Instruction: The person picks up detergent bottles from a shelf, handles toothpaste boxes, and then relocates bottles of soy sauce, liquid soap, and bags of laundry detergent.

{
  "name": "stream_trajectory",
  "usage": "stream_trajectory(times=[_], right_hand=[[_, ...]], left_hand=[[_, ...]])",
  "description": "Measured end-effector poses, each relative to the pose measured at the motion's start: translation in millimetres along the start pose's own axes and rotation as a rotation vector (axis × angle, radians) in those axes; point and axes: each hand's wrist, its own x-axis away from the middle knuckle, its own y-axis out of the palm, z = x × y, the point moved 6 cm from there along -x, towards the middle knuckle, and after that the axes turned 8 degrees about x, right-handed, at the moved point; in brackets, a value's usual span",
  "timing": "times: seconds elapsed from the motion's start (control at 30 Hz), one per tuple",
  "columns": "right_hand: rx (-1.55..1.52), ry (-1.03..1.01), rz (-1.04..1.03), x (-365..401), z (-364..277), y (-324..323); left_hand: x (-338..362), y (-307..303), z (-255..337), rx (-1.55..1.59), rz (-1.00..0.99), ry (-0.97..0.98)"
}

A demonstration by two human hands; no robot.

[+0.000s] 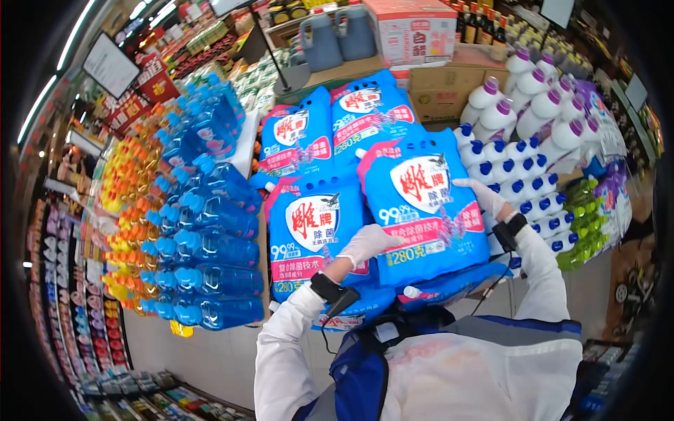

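Observation:
A blue and pink bag of washing powder (pixel 428 203) lies face up at the front right of a stack of similar bags. My left hand (pixel 371 245), in a white glove, is at its lower left edge, with the thumb side over the front. On the upper right edge is my right hand (pixel 486 196), also gloved, its thumb stretched across the front. The other fingers of both hands are partly hidden at the bag's edges. Another washing powder bag (pixel 309 231) lies to the left, partly under my left wrist. Two more bags (pixel 368 109) lie behind.
Blue bottles (pixel 217 245) are stacked at left, with orange bottles (pixel 130 203) beyond. White bottles with blue caps (pixel 516 175) and purple-capped white bottles (pixel 544 105) stand at right. Behind are a cardboard box (pixel 442 88), dark jugs (pixel 323 42) and a sign stand (pixel 270 49).

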Motion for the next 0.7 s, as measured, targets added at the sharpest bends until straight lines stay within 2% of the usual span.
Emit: stream_trajectory(times=[0.1, 0.2, 0.3, 0.33, 0.43, 0.47, 0.57, 0.6, 0.63, 0.7], right_hand=[[0.029, 0.054, 0.044, -4, 10, -9], [0.02, 0.094, 0.059, -5, 11, -6], [0.309, 0.058, 0.091, -22, 7, -30], [0.808, -0.011, 0.486, -10, -18, -34], [1.476, -0.454, 0.597, 30, -61, 41], [1.611, -0.426, 0.559, 33, -61, 56], [1.689, -0.41, 0.202, 30, -36, 83], [1.848, -0.34, 0.175, 16, -17, 76], [1.801, -0.233, 0.202, 13, -17, 78], [1.82, -0.256, 0.216, 5, -12, 73]], left_hand=[[-14, 22, -16, -0.156, -0.053, -0.083], [-13, 23, -12, -0.363, 0.015, -0.062], [13, 23, 15, -0.686, 0.513, 0.139], [8, 22, 16, -0.566, 0.525, 0.166], [23, 33, 45, -0.718, 0.489, 0.442], [17, 41, 37, -0.775, 0.531, 0.462], [16, 44, 42, -0.718, 0.457, 0.424], [14, 46, 44, -0.752, 0.469, 0.422], [2, 53, 37, -0.77, 0.484, 0.448], [0, 53, 38, -0.813, 0.554, 0.477]])
